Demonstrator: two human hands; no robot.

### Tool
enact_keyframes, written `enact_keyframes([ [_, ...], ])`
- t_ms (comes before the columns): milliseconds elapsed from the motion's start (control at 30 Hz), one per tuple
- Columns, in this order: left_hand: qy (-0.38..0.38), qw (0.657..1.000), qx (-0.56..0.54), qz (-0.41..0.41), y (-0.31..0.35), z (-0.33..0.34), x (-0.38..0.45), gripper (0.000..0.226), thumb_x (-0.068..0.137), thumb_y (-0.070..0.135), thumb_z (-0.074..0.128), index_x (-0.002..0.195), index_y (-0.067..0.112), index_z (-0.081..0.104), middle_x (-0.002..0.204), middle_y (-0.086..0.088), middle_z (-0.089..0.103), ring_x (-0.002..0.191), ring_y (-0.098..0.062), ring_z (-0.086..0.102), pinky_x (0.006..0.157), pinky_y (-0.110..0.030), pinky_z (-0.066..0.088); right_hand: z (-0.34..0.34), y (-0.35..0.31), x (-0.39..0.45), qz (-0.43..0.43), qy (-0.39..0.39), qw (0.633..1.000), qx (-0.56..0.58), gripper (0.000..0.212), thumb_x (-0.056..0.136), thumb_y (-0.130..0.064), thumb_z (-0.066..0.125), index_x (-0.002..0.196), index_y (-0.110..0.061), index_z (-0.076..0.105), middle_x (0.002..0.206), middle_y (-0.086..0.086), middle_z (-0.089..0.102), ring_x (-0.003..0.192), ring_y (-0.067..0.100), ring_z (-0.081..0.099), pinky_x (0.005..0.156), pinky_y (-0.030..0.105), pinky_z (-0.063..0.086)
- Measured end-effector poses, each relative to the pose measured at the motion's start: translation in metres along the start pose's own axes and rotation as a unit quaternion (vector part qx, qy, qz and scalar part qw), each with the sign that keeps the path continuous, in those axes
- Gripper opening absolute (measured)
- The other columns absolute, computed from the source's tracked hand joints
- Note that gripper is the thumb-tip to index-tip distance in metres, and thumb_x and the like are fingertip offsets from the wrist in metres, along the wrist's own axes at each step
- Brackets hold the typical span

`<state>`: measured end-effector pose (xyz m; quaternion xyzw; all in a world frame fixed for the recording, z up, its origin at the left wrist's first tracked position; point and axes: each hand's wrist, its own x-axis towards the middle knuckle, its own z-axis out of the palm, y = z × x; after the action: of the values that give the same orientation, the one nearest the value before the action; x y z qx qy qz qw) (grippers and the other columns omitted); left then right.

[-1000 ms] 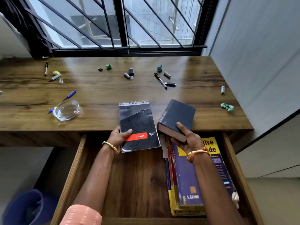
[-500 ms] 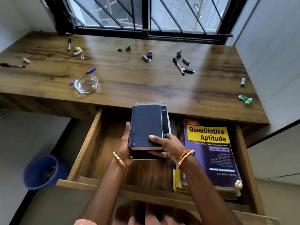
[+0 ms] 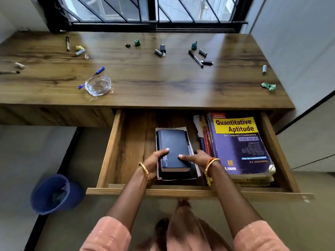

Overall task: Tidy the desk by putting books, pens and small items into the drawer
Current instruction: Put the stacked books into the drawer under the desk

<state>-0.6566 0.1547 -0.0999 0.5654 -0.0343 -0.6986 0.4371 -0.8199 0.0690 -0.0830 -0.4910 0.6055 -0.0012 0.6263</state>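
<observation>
A dark blue book (image 3: 173, 145) lies on top of a spiral notepad (image 3: 188, 132) low in the open wooden drawer (image 3: 110, 151). My left hand (image 3: 155, 160) grips the stack's left side, thumb on the blue cover. My right hand (image 3: 197, 158) holds the right side, thumb on the cover too. To the right in the drawer sits a stack of books topped by a purple "Quantitative Aptitude" book (image 3: 239, 142). On the desk (image 3: 154, 82) lie a blue pen (image 3: 97, 71), a black pen (image 3: 195, 58) and several small items.
A glass ashtray (image 3: 98, 86) stands near the desk's front left. Crumpled green paper (image 3: 269, 86) and a small white tube (image 3: 264, 68) lie at the right edge. A blue bin (image 3: 54, 194) sits on the floor left of the drawer. A barred window runs behind.
Both hands took the notepad and the blue book off the desk edge, stacked them, and lowered the stack down into the drawer. The view tilted down.
</observation>
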Motion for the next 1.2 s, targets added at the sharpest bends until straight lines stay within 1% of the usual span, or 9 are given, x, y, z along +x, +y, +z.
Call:
enact_keyframes([
  [133, 0.02, 0.994, 0.105, 0.008, -0.003, 0.012, 0.009, 0.039, 0.09, 0.029, 0.059, 0.12, 0.003, 0.055, 0.097, -0.011, 0.07, 0.082, -0.021, 0.068, 0.072, -0.029, 0.056, 0.008, 0.012, -0.006, 0.025, 0.028, 0.999, 0.037, 0.107, 0.047, -0.041, 0.091, 0.133, -0.002, 0.041, 0.13, 0.007, 0.053, 0.116, 0.029, 0.055, 0.101, 0.037, 0.044],
  [267, 0.116, 0.946, 0.297, 0.059, -0.018, 0.03, 0.02, 0.089, 0.074, 0.066, 0.06, 0.14, 0.012, 0.035, 0.142, -0.015, 0.042, 0.125, -0.031, 0.048, 0.103, -0.039, 0.042, 0.009, 0.017, -0.009, 0.044, 0.101, 0.992, -0.054, 0.074, 0.079, -0.031, 0.074, 0.135, 0.0, 0.038, 0.137, 0.012, 0.047, 0.124, 0.032, 0.048, 0.104, 0.037, 0.04],
  [400, 0.189, 0.832, 0.519, 0.052, -0.03, 0.029, 0.02, 0.08, 0.084, 0.067, 0.045, 0.144, 0.018, 0.03, 0.149, -0.016, 0.015, 0.134, -0.038, 0.03, 0.108, -0.05, 0.035, 0.018, 0.015, -0.015, 0.053, 0.174, 0.964, -0.192, 0.061, 0.081, -0.041, 0.069, 0.126, -0.002, 0.052, 0.128, 0.016, 0.056, 0.115, 0.032, 0.055, 0.093, 0.036, 0.046],
  [567, 0.173, 0.829, 0.527, 0.069, -0.021, 0.03, 0.017, 0.083, 0.078, 0.067, 0.054, 0.141, 0.015, 0.036, 0.148, -0.012, 0.017, 0.13, -0.035, 0.035, 0.106, -0.048, 0.039, 0.029, 0.007, -0.026, 0.036, 0.271, 0.91, -0.311, 0.054, 0.085, -0.045, 0.062, 0.124, -0.007, 0.055, 0.138, 0.018, 0.041, 0.126, 0.034, 0.042, 0.097, 0.04, 0.043],
  [667, 0.174, 0.807, 0.563, 0.041, -0.023, 0.035, 0.009, 0.097, 0.077, 0.067, 0.058, 0.147, 0.01, 0.022, 0.152, -0.012, 0.009, 0.135, -0.035, 0.029, 0.109, -0.046, 0.036, 0.037, 0.024, -0.034, -0.035, 0.351, 0.883, -0.31, 0.047, 0.089, -0.042, 0.057, 0.122, -0.009, 0.054, 0.134, 0.018, 0.04, 0.124, 0.033, 0.04, 0.099, 0.042, 0.04],
  [767, 0.146, 0.774, 0.615, 0.014, -0.054, 0.03, -0.013, 0.094, 0.082, 0.057, 0.058, 0.149, 0.008, 0.015, 0.154, -0.015, 0.011, 0.138, -0.034, 0.024, 0.111, -0.045, 0.031, 0.056, 0.073, -0.053, -0.184, 0.428, 0.848, -0.253, 0.028, 0.091, -0.031, 0.052, 0.094, -0.007, 0.064, 0.097, 0.015, 0.062, 0.093, 0.031, 0.057, 0.078, 0.037, 0.047],
  [867, 0.189, 0.755, 0.617, 0.119, -0.058, 0.035, -0.037, 0.067, 0.087, 0.054, 0.052, 0.139, 0.015, 0.036, 0.141, -0.014, 0.036, 0.128, -0.031, 0.04, 0.105, -0.046, 0.038, 0.043, 0.081, -0.055, -0.326, 0.469, 0.788, -0.228, 0.033, 0.089, -0.032, 0.048, 0.068, -0.01, 0.059, 0.068, 0.007, 0.06, 0.067, 0.025, 0.053, 0.062, 0.033, 0.045],
  [1067, 0.256, 0.553, 0.683, 0.403, -0.09, 0.022, -0.05, 0.036, 0.087, 0.038, 0.037, 0.078, 0.016, 0.064, 0.078, -0.004, 0.062, 0.067, -0.023, 0.058, 0.058, -0.03, 0.041, 0.044, 0.089, -0.05, -0.369, 0.481, 0.744, -0.28, 0.03, 0.085, -0.029, 0.044, 0.072, -0.01, 0.062, 0.07, 0.008, 0.06, 0.069, 0.025, 0.053, 0.063, 0.03, 0.042],
  [1200, 0.264, 0.519, 0.67, 0.46, -0.08, 0.022, -0.033, 0.027, 0.085, 0.031, 0.043, 0.075, 0.016, 0.063, 0.077, -0.003, 0.062, 0.065, -0.024, 0.057, 0.053, -0.031, 0.042, 0.037, 0.078, -0.038, -0.376, 0.488, 0.743, -0.261, 0.028, 0.082, -0.026, 0.042, 0.077, -0.009, 0.064, 0.076, 0.008, 0.061, 0.072, 0.027, 0.053, 0.065, 0.031, 0.04],
])
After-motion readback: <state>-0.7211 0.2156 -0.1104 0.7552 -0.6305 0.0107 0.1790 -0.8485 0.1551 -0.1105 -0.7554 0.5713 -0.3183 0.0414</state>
